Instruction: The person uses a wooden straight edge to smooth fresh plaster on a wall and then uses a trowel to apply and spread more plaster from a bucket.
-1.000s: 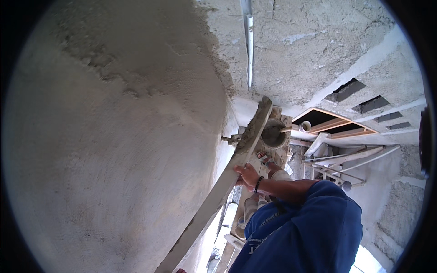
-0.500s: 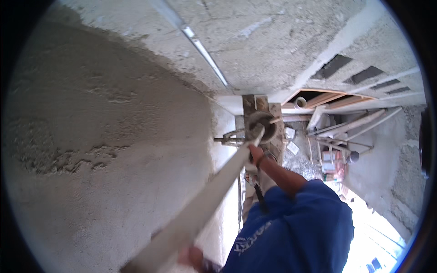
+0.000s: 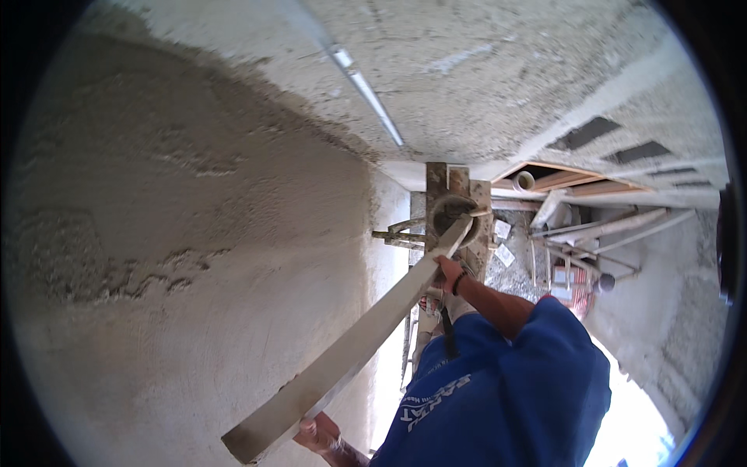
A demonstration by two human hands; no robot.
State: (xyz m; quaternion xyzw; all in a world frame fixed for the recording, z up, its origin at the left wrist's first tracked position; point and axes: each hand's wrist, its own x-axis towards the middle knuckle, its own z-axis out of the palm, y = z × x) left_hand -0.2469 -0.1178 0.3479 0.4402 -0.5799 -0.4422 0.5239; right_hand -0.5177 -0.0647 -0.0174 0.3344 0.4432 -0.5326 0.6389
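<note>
Head view: the left hand [image 3: 317, 434] and right hand [image 3: 450, 272] grasp the board [image 3: 350, 349] with their fingers, well apart toward its ends, likely to balance its length; it slants before the wall [image 3: 194, 335], its far end overlapping the bucket [image 3: 441, 220] on the planks [image 3: 436, 179]

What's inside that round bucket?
The bucket has a dark greyish inside, with a pale handle across its rim. The long board covers part, so what's behind it can't be seen.

Stained wooden planks [image 3: 437, 177] carry a round basin [image 3: 441, 212]; on the floor [image 3: 523, 247] lie two pale flat pieces [image 3: 504, 255].
</note>
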